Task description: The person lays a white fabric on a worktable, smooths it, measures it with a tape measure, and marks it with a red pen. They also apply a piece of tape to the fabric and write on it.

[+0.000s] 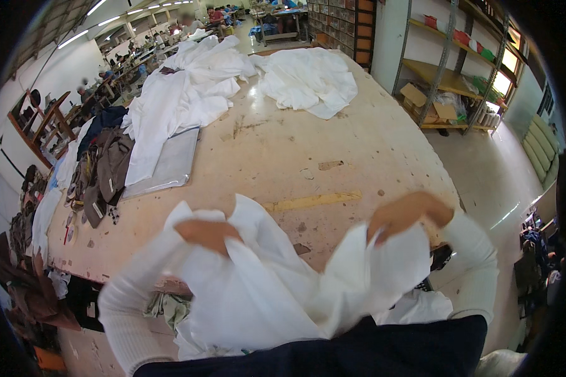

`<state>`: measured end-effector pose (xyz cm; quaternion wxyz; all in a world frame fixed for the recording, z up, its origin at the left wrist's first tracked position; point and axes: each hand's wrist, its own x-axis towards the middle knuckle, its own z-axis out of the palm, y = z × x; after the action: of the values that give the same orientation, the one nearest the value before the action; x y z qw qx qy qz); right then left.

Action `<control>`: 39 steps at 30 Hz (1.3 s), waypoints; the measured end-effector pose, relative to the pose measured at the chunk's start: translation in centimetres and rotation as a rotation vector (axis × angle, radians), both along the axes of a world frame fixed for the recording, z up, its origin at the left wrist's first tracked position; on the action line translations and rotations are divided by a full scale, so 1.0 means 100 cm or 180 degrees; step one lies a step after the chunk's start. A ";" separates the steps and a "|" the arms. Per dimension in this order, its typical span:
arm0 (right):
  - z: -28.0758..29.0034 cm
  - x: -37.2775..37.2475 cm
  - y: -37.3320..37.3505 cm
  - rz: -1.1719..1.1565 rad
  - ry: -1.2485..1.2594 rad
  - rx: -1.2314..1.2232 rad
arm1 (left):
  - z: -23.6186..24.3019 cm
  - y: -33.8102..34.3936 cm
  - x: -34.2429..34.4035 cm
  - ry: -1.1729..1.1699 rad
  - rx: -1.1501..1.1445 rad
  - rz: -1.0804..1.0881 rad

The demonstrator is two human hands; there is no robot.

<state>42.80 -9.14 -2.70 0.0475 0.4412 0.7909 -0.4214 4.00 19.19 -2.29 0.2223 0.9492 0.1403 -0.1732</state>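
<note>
A white cloth garment (264,276) hangs spread between my two hands at the near edge of the table. My left hand (209,235) is closed on its upper left part, with the cloth rising past the fingers. On the other side, my right hand (405,217) grips the upper right part, fingers bent over the fabric and slightly blurred. The lower folds drop below the table edge toward my lap. What kind of garment it is, I cannot tell.
On the wooden table (390,157), a long white garment pile (188,88) lies at the far left, with another white pile (308,78) beside it. Clear plastic packs (166,166) and brown garments (110,163) lie left. Metal shelving (446,75) stands at the right.
</note>
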 end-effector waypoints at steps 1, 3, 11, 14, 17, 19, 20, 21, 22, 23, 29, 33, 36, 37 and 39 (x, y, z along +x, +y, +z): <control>0.016 0.040 -0.004 -0.0357 -0.0174 0.0609 | 0.010 0.052 0.023 -0.0209 0.0455 0.0211; 0.069 0.127 0.034 -0.1205 -0.1267 0.2183 | 0.116 0.129 -0.007 -0.1031 0.2441 0.1222; 0.203 0.179 0.058 -0.3438 -0.2693 0.5685 | 0.252 0.106 0.000 -0.4458 0.3326 0.2771; 0.175 0.170 0.042 -0.3235 -0.2926 0.5750 | 0.241 0.080 -0.016 -0.4723 0.3679 0.2106; 0.124 0.163 0.008 -0.3075 -0.2689 0.5657 | 0.217 0.038 -0.050 -0.3984 0.3966 0.1247; 0.086 0.136 -0.025 -0.2982 -0.1695 0.5379 | 0.184 -0.011 -0.085 -0.3296 0.3055 0.1358; 0.067 0.126 -0.058 -0.3335 -0.1732 0.4738 | 0.150 -0.030 -0.083 -0.2445 0.2356 0.1675; 0.047 0.118 -0.075 -0.3618 -0.1363 0.4232 | 0.140 -0.090 -0.094 -0.2285 0.2143 0.1721; 0.025 0.113 -0.094 -0.3332 -0.1576 0.3592 | 0.146 -0.125 -0.089 -0.1736 0.1472 0.1319; 0.016 0.110 -0.120 -0.3096 -0.1916 0.2919 | 0.144 -0.147 -0.074 -0.1212 0.0643 0.0920; -0.022 0.079 -0.073 -0.3500 -0.0134 0.2397 | 0.001 -0.102 0.047 -0.1689 -0.0150 0.0481; -0.083 0.068 -0.068 -0.3939 -0.1557 0.1843 | -0.112 -0.106 0.072 -0.1791 0.1382 0.0958; -0.087 0.032 -0.118 -0.3596 -0.1556 0.2050 | -0.103 -0.175 0.021 -0.1547 0.1287 0.1219; -0.079 0.019 -0.130 -0.3547 -0.1610 0.2045 | -0.093 -0.196 0.010 -0.1560 0.1409 0.1256; -0.078 0.033 -0.151 -0.3686 -0.1270 0.1851 | -0.084 -0.203 -0.011 -0.1523 0.0552 0.1537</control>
<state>46.07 -24.20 -10.48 -0.1614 0.8579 0.4842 -0.0595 2.93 -1.09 -10.71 0.2019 0.9177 0.3188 0.1243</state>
